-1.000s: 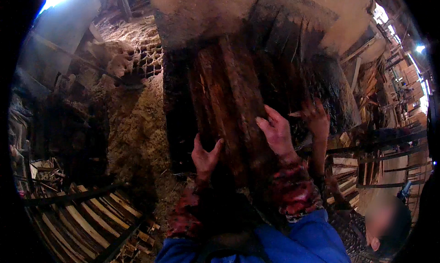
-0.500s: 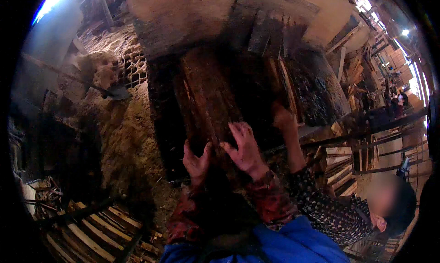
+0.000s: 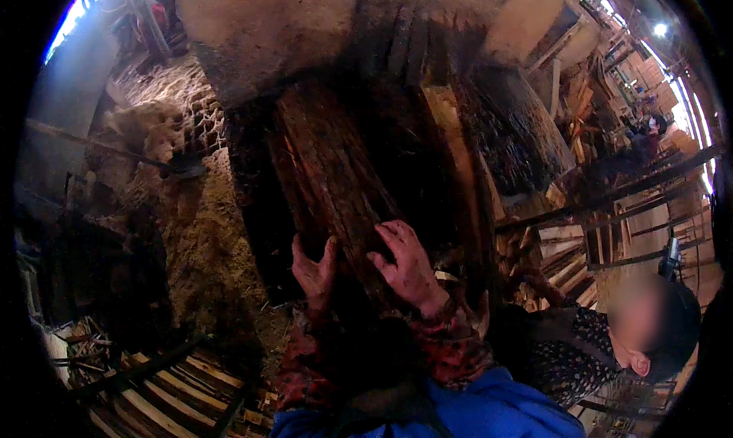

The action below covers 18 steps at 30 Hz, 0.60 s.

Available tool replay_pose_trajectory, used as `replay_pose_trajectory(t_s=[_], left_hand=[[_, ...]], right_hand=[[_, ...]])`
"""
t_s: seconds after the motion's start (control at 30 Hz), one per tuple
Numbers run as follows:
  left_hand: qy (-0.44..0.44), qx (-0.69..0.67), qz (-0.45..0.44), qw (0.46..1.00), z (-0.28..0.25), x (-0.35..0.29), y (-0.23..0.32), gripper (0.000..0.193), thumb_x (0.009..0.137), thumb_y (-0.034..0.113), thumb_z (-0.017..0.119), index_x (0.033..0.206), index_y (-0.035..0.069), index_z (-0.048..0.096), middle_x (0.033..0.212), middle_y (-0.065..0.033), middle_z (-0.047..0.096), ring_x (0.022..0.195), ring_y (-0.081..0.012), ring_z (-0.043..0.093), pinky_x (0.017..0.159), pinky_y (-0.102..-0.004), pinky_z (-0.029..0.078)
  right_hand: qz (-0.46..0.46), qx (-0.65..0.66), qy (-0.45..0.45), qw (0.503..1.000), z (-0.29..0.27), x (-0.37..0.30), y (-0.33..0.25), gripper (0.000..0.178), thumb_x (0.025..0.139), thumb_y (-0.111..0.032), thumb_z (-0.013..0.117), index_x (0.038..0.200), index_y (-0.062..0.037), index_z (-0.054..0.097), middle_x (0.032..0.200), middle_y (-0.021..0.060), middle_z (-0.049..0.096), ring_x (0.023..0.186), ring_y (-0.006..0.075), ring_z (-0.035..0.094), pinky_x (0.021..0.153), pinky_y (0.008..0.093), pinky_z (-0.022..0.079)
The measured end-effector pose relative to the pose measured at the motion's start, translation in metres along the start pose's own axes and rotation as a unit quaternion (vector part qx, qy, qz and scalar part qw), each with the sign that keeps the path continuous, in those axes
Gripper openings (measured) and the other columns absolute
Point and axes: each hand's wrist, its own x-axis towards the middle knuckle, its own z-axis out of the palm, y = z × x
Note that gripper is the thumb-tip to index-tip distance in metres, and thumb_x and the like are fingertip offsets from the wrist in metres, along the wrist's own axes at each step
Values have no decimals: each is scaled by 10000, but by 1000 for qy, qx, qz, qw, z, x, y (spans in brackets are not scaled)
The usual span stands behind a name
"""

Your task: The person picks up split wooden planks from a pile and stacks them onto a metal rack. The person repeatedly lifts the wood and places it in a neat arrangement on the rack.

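A long, rough, dark wooden plank (image 3: 328, 163) runs from my chest away into a dark opening. My left hand (image 3: 313, 266) grips its left edge near the close end, fingers up along the side. My right hand (image 3: 408, 266) lies on top of the plank's right side, fingers curled over the splintered wood. Both sleeves are red patterned over a blue garment.
Another person (image 3: 595, 346) in a dark dotted top bends low at my right. A heap of sawdust (image 3: 191, 232) lies left. Stacked wooden slats (image 3: 160, 400) sit at lower left, more cut boards (image 3: 565, 247) and metal rails at right.
Both my hands have slid back along the plank toward my body. The other person has lowered their arm from the plank and bent down at the right.
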Motion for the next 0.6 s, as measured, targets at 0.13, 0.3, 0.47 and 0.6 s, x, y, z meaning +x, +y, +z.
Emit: replay_pose_trajectory(t_s=[0.13, 0.3, 0.47, 0.6], left_hand=[[24, 88, 22, 996, 4, -2, 15, 598, 792, 231, 733, 1226, -79, 461, 1107, -188, 614, 998, -232, 586, 875, -332, 452], [8, 82, 2, 997, 7, 0, 39, 658, 786, 254, 743, 1251, -97, 437, 1143, -217, 593, 1042, -259, 572, 902, -348, 444], [10, 57, 21, 998, -8, 6, -22, 693, 779, 270, 750, 1269, -98, 425, 1167, -228, 580, 1067, -275, 566, 911, -359, 445], [16, 73, 6, 997, -1, 3, -15, 699, 770, 279, 758, 1269, -85, 430, 1159, -230, 584, 1072, -282, 568, 907, -363, 449]], right_hand=[[-16, -15, 22, 1000, 0, -1, 5, 445, 791, -178, 670, 1162, 33, 544, 1180, 198, 517, 1114, 373, 485, 942, 409, 427], [18, 12, 35, 999, -12, 1, 5, 422, 796, -161, 670, 1158, 20, 551, 1160, 186, 527, 1052, 368, 528, 894, 401, 461], [16, -63, 95, 993, -30, 12, 26, 414, 810, -159, 669, 1171, 2, 547, 1146, 183, 536, 1011, 371, 550, 833, 405, 492], [3, -189, 157, 969, -33, 11, 76, 441, 829, -183, 650, 1208, -1, 516, 1138, 195, 566, 1051, 396, 530, 892, 465, 454]])
